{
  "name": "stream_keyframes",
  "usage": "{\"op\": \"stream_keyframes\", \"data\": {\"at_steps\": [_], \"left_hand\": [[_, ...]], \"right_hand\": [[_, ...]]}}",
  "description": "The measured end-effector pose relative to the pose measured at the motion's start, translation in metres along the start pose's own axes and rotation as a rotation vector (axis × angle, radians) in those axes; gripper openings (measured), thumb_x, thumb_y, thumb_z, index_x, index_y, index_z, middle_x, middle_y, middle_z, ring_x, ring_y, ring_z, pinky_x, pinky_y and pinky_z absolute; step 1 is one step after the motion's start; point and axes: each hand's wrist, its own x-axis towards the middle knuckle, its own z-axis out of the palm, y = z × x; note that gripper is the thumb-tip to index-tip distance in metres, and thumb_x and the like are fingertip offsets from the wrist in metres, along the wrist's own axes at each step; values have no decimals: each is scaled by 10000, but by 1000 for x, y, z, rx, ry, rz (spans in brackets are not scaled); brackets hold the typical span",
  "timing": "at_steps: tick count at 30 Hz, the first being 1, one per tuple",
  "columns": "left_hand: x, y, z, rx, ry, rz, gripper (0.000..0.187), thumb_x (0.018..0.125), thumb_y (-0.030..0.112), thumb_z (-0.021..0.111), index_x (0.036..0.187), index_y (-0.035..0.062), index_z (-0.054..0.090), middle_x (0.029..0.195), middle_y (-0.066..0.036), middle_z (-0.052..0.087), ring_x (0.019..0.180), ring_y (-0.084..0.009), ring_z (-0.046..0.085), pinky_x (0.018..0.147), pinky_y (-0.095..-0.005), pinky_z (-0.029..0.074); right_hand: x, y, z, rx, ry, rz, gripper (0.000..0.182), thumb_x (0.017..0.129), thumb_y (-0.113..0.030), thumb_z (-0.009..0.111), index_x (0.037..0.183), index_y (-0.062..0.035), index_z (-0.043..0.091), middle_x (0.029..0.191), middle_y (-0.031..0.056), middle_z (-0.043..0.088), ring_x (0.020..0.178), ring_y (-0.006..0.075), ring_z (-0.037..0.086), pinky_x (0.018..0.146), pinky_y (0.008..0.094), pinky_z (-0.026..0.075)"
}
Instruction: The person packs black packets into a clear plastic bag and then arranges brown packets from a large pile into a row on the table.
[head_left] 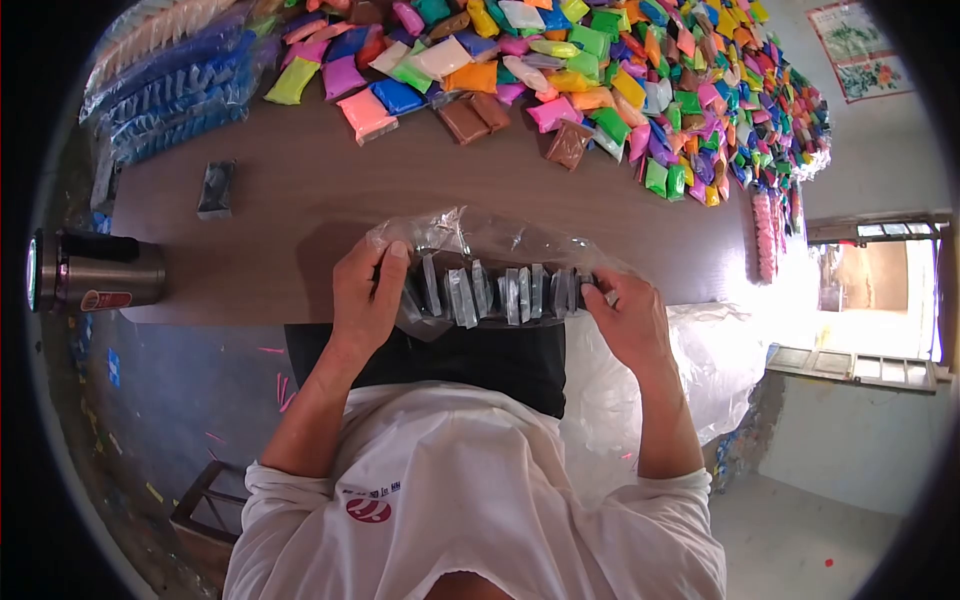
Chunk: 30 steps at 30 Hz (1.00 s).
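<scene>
Between my two hands a clear plastic bag point(520, 240) stretches along the table's near edge. Inside it stands a row of several small black packets point(485, 290), side by side with their edges up. My left hand point(372, 285) is closed on the bag's left end, thumb on top. At the other end my right hand point(625, 305) pinches the bag next to the last packets. A single black packet point(216, 190) lies apart on the table, up and to the left of my left hand.
A large heap of colourful packets point(600, 90) covers the back and right of the brown table point(290, 210). Bagged blue packets point(190, 95) lie at the back left. A steel thermos point(105, 270) lies at the left edge. Clear plastic sheeting point(690, 365) hangs at the right.
</scene>
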Motion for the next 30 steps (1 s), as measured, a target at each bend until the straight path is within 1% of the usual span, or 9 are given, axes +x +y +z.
{"op": "stream_keyframes", "data": {"at_steps": [5,11,17,20,22,24,25,29,30], "left_hand": [[0,0,-1,34,-10,11,199,1019,153,534,945,-8,624,767,-46,558,712,-135,497,673,-288,432],[1,1,1,1,10,11,208,1019,152,542,917,-14,613,767,-49,561,717,-138,501,672,-292,432],[1,-5,1,38,19,79,190,1003,136,556,895,-11,609,753,-82,567,692,-176,526,655,-313,441],[-2,-7,0,90,-6,-63,184,987,129,570,861,-4,592,740,-111,568,667,-198,539,631,-330,442],[-2,-6,3,133,14,-56,173,954,152,606,864,4,600,733,-165,579,653,-280,590,600,-387,452],[-1,-7,1,155,-9,0,186,939,168,616,855,4,593,764,-194,573,676,-374,591,607,-426,457],[-2,-11,2,147,9,26,201,942,165,611,842,-7,580,788,-205,570,709,-410,578,630,-447,455],[0,0,1,71,7,20,226,956,158,592,823,-21,554,782,-206,546,742,-425,560,657,-468,444],[0,-2,1,68,7,15,229,958,156,590,820,-23,550,779,-205,540,744,-426,556,660,-471,442]], "right_hand": [[0,9,4,172,102,97,339,864,-191,730,1160,-32,681,992,183,727,693,333,694,670,416,538],[-6,-11,-5,64,16,4,371,820,-151,760,1166,-44,682,960,154,730,653,250,694,650,381,542],[-14,-21,-20,210,97,-25,198,867,-61,692,1056,-2,704,779,109,701,597,167,654,574,296,507],[-19,-43,-42,419,1,-40,109,899,-19,660,991,7,711,745,90,697,613,119,643,565,252,493],[-14,-69,-51,400,43,-206,76,902,-4,671,965,7,712,775,72,705,644,90,638,577,232,493],[2,-95,-46,348,90,-453,88,877,-6,711,965,-9,713,794,93,700,624,133,642,568,244,497],[11,-118,-45,297,64,-528,80,871,-17,706,951,-10,710,787,110,692,630,184,653,579,277,509],[65,-199,-8,187,-37,-886,90,867,-100,671,896,-19,697,801,167,679,716,342,670,659,401,534],[80,-218,6,177,-89,-929,138,861,-134,664,930,-18,695,805,167,674,739,333,668,679,401,522]]}}
